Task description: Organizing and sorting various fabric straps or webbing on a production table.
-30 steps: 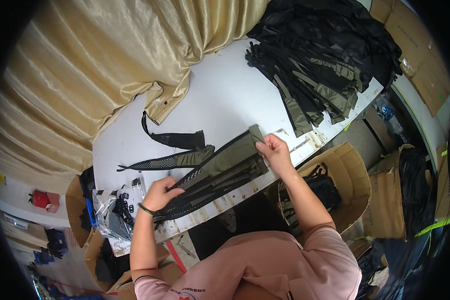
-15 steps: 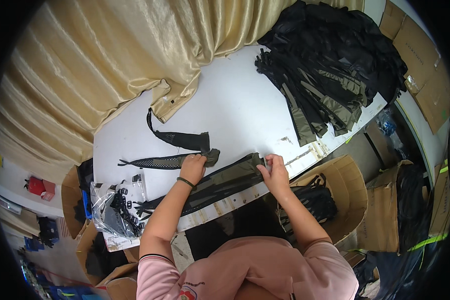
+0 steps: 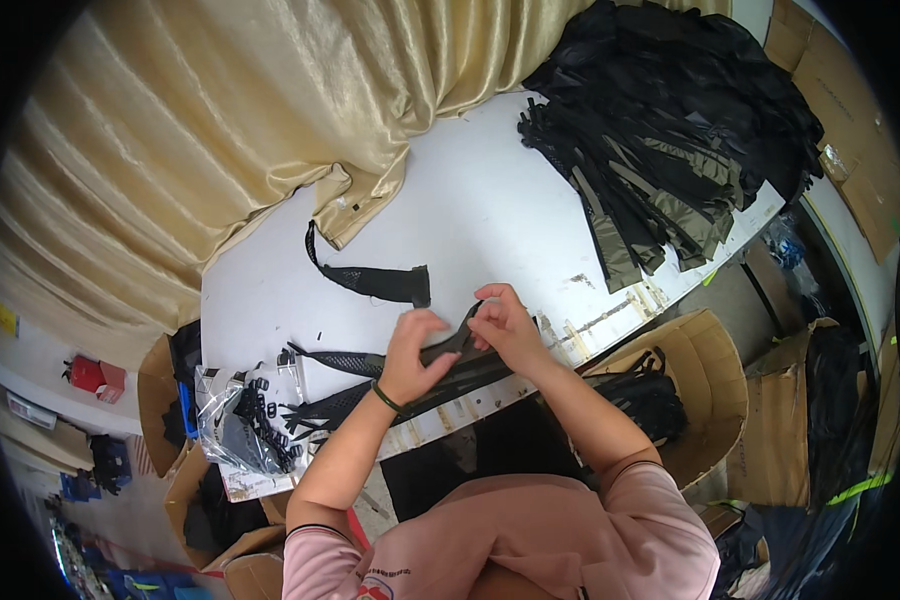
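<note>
Close to the front edge of the table, my right hand [image 3: 507,327] pinches the raised right end of a black and olive mesh strap [image 3: 342,361]. Beside it, my left hand [image 3: 410,356] is over the strap's middle, thumb and fingers apart and somewhat blurred; it hides part of the strap. Under and in front of that strap lies a stack of similar strap pieces [image 3: 335,408], their narrow tails to the left. Farther back a single curved black strap piece [image 3: 380,283] lies flat on its own.
On the white table [image 3: 470,190], a clear plastic bag [image 3: 232,425] with black buckles sits at front left. Black and olive pieces [image 3: 670,130] are heaped at far right. A gold curtain [image 3: 220,110] drapes over the back edge. A cardboard box [image 3: 710,380] stands right of the table.
The mesh strap has shifted right and toward me, over the stack. My right hand has left the stack's end and taken the strap's end. My left hand's fingers have come apart.
</note>
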Motion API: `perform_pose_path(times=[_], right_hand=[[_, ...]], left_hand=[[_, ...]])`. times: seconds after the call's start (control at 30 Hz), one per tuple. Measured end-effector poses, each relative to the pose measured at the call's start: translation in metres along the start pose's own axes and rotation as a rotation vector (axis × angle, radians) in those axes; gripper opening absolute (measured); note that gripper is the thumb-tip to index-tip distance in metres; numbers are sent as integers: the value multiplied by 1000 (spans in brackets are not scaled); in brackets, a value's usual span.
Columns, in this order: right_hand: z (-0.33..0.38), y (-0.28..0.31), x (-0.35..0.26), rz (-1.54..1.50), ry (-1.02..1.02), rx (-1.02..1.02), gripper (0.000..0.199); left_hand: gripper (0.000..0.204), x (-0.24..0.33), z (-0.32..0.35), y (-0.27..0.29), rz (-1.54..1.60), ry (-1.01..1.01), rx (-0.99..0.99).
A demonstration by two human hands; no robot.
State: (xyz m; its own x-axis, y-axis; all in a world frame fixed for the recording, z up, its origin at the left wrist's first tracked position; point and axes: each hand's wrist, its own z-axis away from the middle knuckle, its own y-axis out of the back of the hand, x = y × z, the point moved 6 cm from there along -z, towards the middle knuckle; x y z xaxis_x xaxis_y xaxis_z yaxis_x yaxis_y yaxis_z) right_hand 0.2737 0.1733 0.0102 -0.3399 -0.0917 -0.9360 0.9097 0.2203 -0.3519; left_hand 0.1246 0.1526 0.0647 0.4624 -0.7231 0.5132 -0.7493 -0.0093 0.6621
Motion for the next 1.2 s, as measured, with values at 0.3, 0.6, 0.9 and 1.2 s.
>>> perform_pose_path(times=[0.3, 0.6, 0.9, 1.2], right_hand=[[23, -19, -19, 72, 127, -304, 35], [41, -34, -57, 1001, 574, 161, 38], [30, -30, -46, 1217, 552, 213, 23], [-1, 10, -17, 497, 336, 257, 16]], left_hand=[[48, -51, 9, -21, 1003, 490, -189], [9, -42, -6, -8, 492, 552, -35], [17, -29, -3, -8, 482, 564, -6], [18, 20, 2, 1, 29, 30, -9]])
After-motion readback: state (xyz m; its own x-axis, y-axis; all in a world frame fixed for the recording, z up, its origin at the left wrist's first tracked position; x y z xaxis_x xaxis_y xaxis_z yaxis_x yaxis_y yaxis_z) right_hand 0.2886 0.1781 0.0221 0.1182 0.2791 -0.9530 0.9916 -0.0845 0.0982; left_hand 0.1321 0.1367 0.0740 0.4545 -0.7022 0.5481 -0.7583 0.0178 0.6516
